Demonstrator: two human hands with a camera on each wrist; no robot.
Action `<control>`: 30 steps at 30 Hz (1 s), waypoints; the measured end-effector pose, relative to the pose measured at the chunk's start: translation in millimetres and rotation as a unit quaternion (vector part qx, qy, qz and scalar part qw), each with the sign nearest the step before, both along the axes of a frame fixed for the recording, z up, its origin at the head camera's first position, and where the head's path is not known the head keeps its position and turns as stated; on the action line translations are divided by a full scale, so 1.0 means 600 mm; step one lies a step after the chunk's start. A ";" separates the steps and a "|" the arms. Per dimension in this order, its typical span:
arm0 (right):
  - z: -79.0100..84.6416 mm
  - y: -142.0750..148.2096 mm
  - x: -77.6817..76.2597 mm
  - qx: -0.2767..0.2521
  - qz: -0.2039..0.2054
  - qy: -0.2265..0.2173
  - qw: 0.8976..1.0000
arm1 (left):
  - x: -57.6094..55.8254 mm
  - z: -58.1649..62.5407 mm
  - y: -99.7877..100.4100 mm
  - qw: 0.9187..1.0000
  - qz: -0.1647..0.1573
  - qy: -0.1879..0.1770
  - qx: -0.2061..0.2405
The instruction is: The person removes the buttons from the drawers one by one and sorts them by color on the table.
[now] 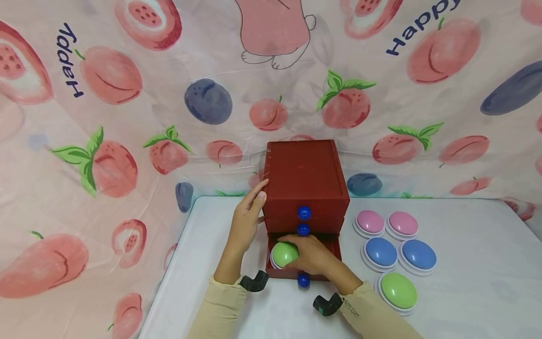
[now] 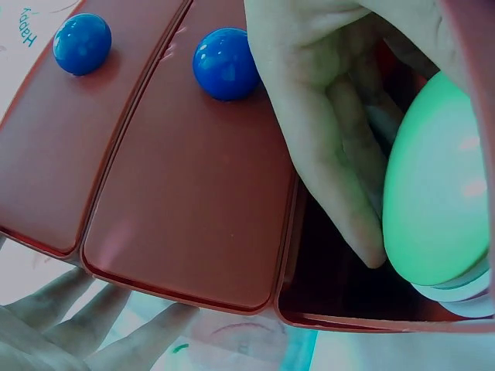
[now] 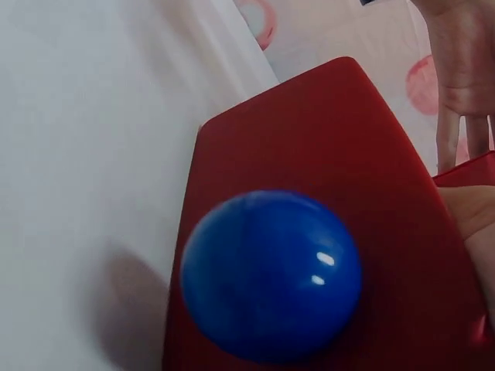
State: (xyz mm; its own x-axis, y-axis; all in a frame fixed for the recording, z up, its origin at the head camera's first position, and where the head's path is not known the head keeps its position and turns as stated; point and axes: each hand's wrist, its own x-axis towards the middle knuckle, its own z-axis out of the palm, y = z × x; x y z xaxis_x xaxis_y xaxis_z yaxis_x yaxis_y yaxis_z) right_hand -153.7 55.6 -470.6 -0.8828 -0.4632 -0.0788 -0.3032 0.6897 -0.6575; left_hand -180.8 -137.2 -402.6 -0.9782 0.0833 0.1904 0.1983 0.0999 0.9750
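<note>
A dark red cabinet [image 1: 301,172] with blue ball knobs stands on the white table, its bottom drawer [image 1: 319,277] pulled out. Inside that drawer, at the left, is a green dome push button [image 1: 284,255] on a white base. My right hand [image 1: 311,254] reaches in from above and grips this button, thumb and fingers around its dome. Against the cabinet's left side rests my left hand [image 1: 246,223], its fingers [image 2: 143,336] straight along the wall. In the right wrist view the bottom drawer's knob [image 3: 271,277] fills the foreground.
To the cabinet's right lie two pink push buttons [image 1: 370,222], two blue push buttons [image 1: 380,253] and another green push button [image 1: 398,291]. Behind the table [image 1: 478,263] hangs a fruit-patterned cloth [image 1: 271,80]. Black wrist mounts [image 1: 328,305] sit at both sleeves.
</note>
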 end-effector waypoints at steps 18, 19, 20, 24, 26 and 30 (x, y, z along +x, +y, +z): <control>0.022 0.054 0.004 0.116 0.012 0.077 0.990 | 0.001 0.003 0.002 1.000 0.003 -0.004 -0.007; 0.023 0.055 0.005 0.119 0.009 0.084 0.989 | 0.001 0.003 0.001 1.000 0.003 -0.004 -0.007; 0.024 0.056 0.006 0.122 0.007 0.089 0.988 | 0.001 0.003 0.001 1.000 0.003 -0.005 -0.007; 0.032 0.060 0.010 0.122 0.000 0.093 0.988 | 0.000 0.001 0.000 1.000 0.005 -0.007 -0.008; 0.037 0.063 0.013 0.119 -0.002 0.089 0.989 | -0.001 0.001 0.000 1.000 0.005 -0.007 -0.008; 0.050 0.074 0.017 0.120 -0.010 0.081 0.989 | -0.001 0.001 0.001 1.000 0.001 -0.005 -0.004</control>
